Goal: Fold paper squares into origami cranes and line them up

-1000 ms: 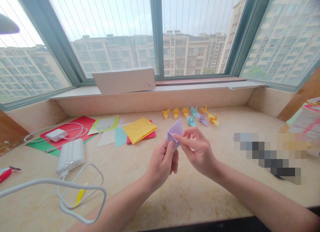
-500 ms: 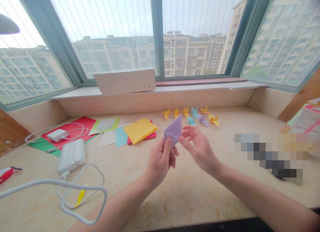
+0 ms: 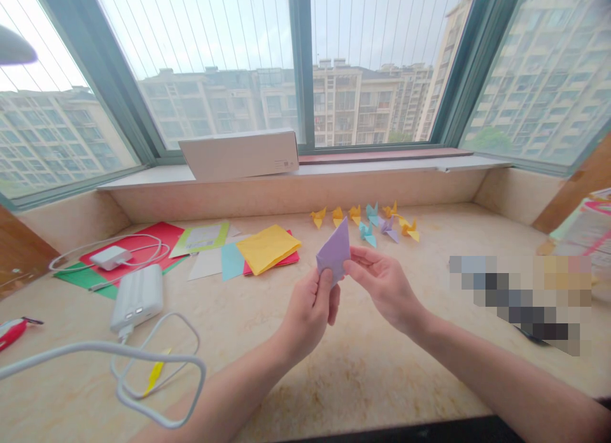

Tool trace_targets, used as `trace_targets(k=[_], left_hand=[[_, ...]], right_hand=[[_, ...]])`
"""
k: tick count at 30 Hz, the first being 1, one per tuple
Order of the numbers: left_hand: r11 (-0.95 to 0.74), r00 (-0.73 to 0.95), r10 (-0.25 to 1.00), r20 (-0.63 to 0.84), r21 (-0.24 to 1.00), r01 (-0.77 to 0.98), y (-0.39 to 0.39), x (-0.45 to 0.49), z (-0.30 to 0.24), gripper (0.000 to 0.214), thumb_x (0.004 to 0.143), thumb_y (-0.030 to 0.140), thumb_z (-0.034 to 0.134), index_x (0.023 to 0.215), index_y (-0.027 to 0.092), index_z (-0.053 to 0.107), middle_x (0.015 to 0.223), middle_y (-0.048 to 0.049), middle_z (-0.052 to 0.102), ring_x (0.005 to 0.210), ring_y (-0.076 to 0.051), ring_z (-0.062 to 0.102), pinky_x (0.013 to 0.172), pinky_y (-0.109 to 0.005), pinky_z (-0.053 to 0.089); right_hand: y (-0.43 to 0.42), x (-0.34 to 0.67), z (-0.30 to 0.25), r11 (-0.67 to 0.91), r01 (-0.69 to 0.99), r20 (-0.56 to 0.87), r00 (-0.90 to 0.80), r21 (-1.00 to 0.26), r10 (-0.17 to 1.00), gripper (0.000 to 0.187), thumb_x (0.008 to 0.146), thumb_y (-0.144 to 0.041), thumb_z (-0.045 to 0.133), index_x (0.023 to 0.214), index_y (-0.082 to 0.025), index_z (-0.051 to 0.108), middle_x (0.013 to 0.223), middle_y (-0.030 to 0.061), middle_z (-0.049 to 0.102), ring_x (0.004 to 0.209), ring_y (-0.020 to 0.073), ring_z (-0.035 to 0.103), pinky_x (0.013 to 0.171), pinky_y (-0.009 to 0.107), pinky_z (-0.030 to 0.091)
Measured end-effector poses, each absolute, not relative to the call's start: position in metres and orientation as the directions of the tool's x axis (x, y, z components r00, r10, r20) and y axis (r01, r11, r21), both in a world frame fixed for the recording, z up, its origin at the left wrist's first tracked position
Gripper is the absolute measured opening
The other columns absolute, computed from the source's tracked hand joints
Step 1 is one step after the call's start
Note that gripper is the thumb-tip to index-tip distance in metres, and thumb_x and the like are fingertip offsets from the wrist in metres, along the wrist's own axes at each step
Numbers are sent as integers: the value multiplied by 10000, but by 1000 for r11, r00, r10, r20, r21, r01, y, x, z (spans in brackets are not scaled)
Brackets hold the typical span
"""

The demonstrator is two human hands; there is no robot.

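A folded lilac paper (image 3: 333, 254), kite-shaped with its point up, is held above the marble sill between both hands. My left hand (image 3: 308, 312) pinches its lower corner between thumb and fingers. My right hand (image 3: 386, 284) touches the paper's right edge with its fingertips, the other fingers loosely curled. Behind the paper stands a row of several small folded paper cranes (image 3: 367, 223), orange, blue and purple.
A stack of coloured sheets (image 3: 267, 247) lies left of centre, with red and green paper (image 3: 157, 236) beyond. A white power bank (image 3: 136, 297), charger (image 3: 109, 257) and looping cable (image 3: 157, 366) occupy the left. A white box (image 3: 241, 154) rests on the window ledge.
The lilac paper has been turned and lifted slightly, showing a flat face now. My right hand let go of its pinch on the front fold and moved to the paper's right edge.
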State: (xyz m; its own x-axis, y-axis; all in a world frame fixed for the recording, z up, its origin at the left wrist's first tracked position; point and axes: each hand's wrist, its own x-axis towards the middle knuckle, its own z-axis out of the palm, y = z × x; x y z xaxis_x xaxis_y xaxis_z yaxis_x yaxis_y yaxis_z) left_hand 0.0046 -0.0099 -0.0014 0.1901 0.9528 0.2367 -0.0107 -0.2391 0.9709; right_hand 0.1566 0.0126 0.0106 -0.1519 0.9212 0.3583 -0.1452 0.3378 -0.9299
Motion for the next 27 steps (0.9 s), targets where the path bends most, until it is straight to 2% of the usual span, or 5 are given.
trace_targets(k=[3, 7, 15, 22, 27], left_hand=[[-233, 206, 950, 235, 972, -34, -9, 6, -6, 404, 972, 572, 441, 819, 200, 476, 550, 94, 378, 386, -57, 348, 370, -178, 259], [-213, 207, 953, 223, 975, -70, -7, 7, -11, 409, 953, 596, 462, 820, 210, 475, 543, 107, 284, 396, -63, 251, 387, -194, 238], [-278, 201, 945, 259, 958, 70, -6, 2, -14, 423, 942, 593, 483, 767, 211, 528, 528, 58, 389, 442, -101, 336, 419, -226, 263], [-312, 218, 933, 285, 945, 102, -6, 1, -14, 414, 977, 564, 430, 800, 201, 520, 552, 58, 398, 450, -92, 316, 428, -223, 241], [-327, 239, 929, 282, 928, 180, -9, 2, -10, 428, 1000, 539, 393, 784, 195, 527, 514, 61, 414, 432, -94, 353, 441, -225, 253]], right_hand=[[12, 157, 11, 315, -144, 340, -222, -938, 914, 244, 850, -409, 722, 976, -203, 759, 935, 60, 767, 855, 198, 697, 872, 386, 551], [14, 157, 7, 348, -84, 358, -175, -934, 917, 216, 849, -409, 725, 891, -201, 763, 853, 51, 755, 831, 207, 687, 858, 395, 547], [13, 156, 7, 307, -112, 326, -258, -945, 910, 312, 843, -483, 715, 956, -196, 759, 942, 69, 768, 858, 215, 689, 841, 392, 547], [12, 152, 15, 236, -212, 289, -266, -948, 920, 315, 798, -468, 763, 953, -194, 737, 899, 46, 749, 786, 176, 658, 751, 327, 529], [11, 153, 16, 248, -167, 288, -291, -954, 912, 307, 831, -488, 716, 866, -184, 745, 791, 29, 722, 718, 168, 626, 714, 321, 510]])
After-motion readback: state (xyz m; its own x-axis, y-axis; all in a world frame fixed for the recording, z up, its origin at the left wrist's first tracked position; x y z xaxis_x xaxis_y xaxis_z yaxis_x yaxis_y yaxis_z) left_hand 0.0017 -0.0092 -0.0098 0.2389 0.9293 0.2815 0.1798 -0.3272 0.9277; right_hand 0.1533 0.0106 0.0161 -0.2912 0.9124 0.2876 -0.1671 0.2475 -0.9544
